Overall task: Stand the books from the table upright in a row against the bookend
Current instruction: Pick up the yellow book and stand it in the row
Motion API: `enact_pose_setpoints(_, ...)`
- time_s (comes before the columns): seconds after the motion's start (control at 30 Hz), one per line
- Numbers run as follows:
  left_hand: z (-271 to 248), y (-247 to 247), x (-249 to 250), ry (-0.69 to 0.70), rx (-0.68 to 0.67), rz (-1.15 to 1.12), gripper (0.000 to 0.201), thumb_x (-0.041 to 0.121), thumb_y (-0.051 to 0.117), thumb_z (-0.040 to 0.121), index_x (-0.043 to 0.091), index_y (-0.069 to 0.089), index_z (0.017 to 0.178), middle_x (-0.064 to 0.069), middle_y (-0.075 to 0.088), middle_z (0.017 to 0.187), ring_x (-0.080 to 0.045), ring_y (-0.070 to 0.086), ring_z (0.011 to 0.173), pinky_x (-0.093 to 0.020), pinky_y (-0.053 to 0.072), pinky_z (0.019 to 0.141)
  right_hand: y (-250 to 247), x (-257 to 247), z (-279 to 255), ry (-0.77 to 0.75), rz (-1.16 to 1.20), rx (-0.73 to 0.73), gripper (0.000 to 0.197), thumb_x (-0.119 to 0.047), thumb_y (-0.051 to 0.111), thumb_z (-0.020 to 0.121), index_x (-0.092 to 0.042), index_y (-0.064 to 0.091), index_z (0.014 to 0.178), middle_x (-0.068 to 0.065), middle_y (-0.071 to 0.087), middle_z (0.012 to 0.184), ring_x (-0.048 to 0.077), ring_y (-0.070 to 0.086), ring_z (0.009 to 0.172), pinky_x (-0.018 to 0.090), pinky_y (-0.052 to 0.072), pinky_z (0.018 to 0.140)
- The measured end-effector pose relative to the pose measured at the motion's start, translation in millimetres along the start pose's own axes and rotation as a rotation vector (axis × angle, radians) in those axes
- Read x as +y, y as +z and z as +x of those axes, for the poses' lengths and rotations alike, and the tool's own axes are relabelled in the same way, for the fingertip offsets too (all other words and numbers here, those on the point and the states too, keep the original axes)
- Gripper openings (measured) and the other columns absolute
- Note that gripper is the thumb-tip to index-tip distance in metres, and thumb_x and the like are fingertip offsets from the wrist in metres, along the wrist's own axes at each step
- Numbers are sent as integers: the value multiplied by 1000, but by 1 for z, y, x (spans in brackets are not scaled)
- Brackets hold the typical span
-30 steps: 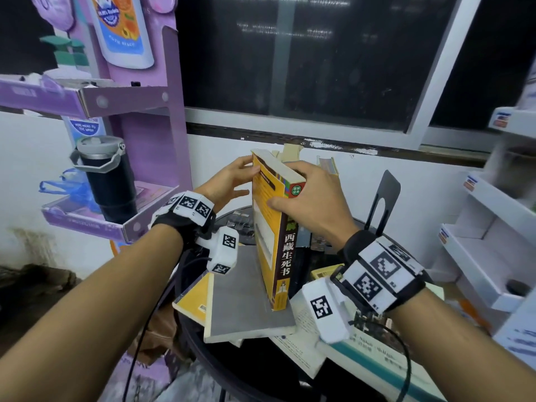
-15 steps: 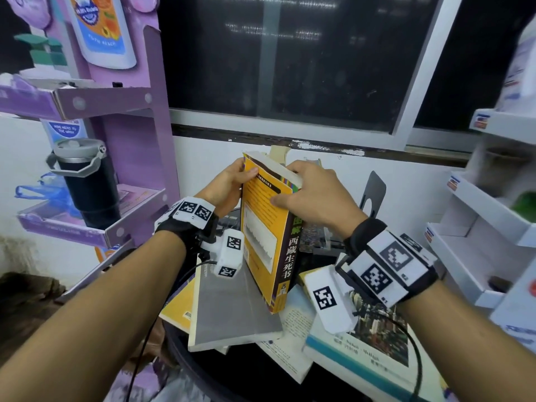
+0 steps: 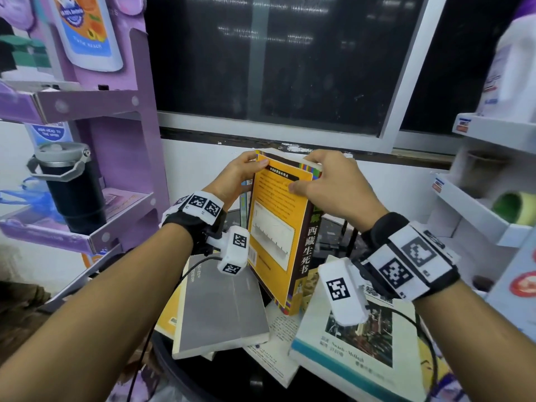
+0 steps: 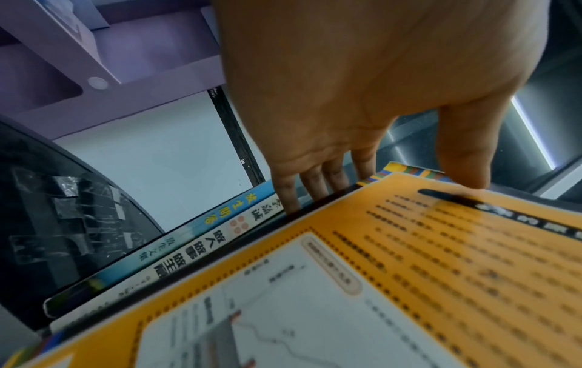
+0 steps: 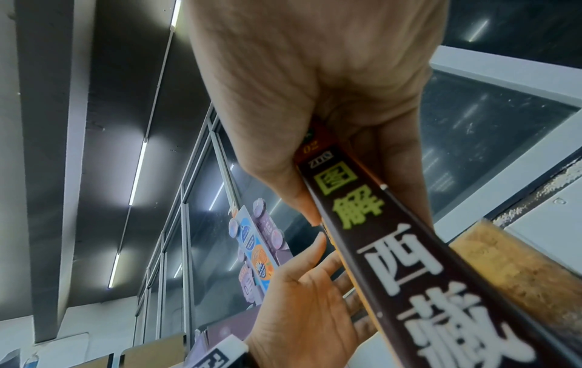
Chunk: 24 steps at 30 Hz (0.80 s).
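Nearest, a grey book lies flat left of the yellow book, and a white book lies flat to its right, all on the dark table. The yellow book is tilted, bottom corner down among them. The right hand grips its top at the spine, thumb on the cover. The left hand pinches its far top corner, fingers behind. Just behind it, two thin books stand upright.
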State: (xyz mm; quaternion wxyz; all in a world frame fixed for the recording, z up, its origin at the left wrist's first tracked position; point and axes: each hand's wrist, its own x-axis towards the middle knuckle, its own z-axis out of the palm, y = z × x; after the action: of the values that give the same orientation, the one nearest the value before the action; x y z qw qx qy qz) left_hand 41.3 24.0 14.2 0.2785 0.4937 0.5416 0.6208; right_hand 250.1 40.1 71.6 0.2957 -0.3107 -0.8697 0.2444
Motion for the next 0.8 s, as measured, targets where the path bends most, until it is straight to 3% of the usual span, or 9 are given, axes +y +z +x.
enact_pose_setpoints(0.1,11,11,2,17,29,32,39,34,56,93,19,54,128,-1,66,118,-17,60,113,-37,42,97,-18,7,-2,36,-25,17,20,-28,70,87,-23,57,101,-1,70,99,17,68,89,32,56,74)
enact_pose_setpoints(0.2,21,27,5,55,77,70,39,31,58,92,21,54,130,1,61,124,-14,56,114,-32,39,98,-37,15,-2,71,-49,43,21,-27,70,87,-21,57,102,0,68,96,16,67,85,26,53,65)
enact_pose_setpoints(0.3,33,45,5,85,110,94,39,25,58,93,16,54,131,1,59,123,-11,55,111,-22,41,92,-53,25,-1,97,-90,73,21,-27,70,87,-17,58,101,3,69,96,17,66,81,22,50,59)
enact_pose_setpoints(0.43,51,66,-2,130,203,288,35,29,62,90,20,60,124,3,62,122,-13,56,113,-29,45,97,-69,38,2,135,-139,117,22,-27,71,87,-16,56,100,4,68,96,19,66,83,27,53,63)
enact_pose_setpoints(0.57,63,78,-7,261,287,633,34,36,60,89,23,62,121,5,63,124,-14,54,115,-34,41,99,-81,50,8,167,-146,156,23,-26,70,87,-14,56,100,6,68,94,23,68,87,40,59,77)
enact_pose_setpoints(0.7,75,83,-8,259,234,936,43,47,53,90,25,59,126,0,58,133,-21,49,125,-43,31,109,-84,59,19,188,-142,186,20,-25,70,88,-14,56,98,7,69,94,24,69,87,44,59,79)
enact_pose_setpoints(0.8,83,87,-7,190,202,1149,52,55,48,89,26,55,131,-2,53,139,-23,42,132,-51,16,114,-80,67,29,192,-151,223,20,-25,69,88,-13,57,98,7,68,94,25,69,87,44,59,78)
